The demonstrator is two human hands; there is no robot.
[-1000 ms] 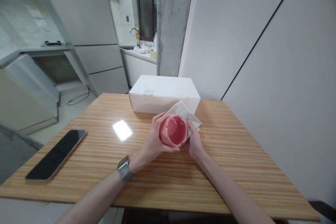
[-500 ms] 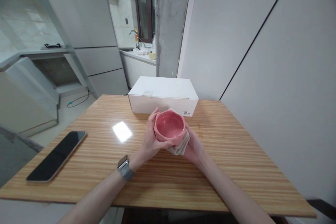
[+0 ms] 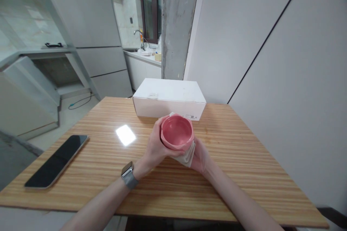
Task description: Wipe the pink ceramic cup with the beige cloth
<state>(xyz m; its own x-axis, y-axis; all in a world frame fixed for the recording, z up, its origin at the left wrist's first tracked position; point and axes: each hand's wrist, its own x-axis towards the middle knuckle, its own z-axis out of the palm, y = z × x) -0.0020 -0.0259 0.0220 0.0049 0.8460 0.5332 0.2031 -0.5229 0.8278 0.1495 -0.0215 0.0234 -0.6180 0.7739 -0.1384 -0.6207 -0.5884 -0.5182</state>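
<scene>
A pink bowl (image 3: 177, 132) with a faceted rim is held up over the wooden table, its opening tipped toward me. My left hand (image 3: 158, 142) wraps around the bowl's left side, thumb along the near edge. Folded against the bowl's underside is a beige cloth (image 3: 186, 156). My right hand (image 3: 200, 155) presses this cloth to the bowl from below and the right; most of its fingers are hidden behind the cloth and bowl. A watch with a grey band sits on my left wrist.
Behind the bowl, a closed white box (image 3: 169, 97) stands at the table's far edge. A black phone (image 3: 57, 161) lies on the left of the wooden table (image 3: 244, 173). A white wall rises on the right; farther back are a concrete column and a sink.
The bowl has turned slightly in my left hand and shifted a little to the right. The cloth and my right hand have moved slightly lower beneath it.
</scene>
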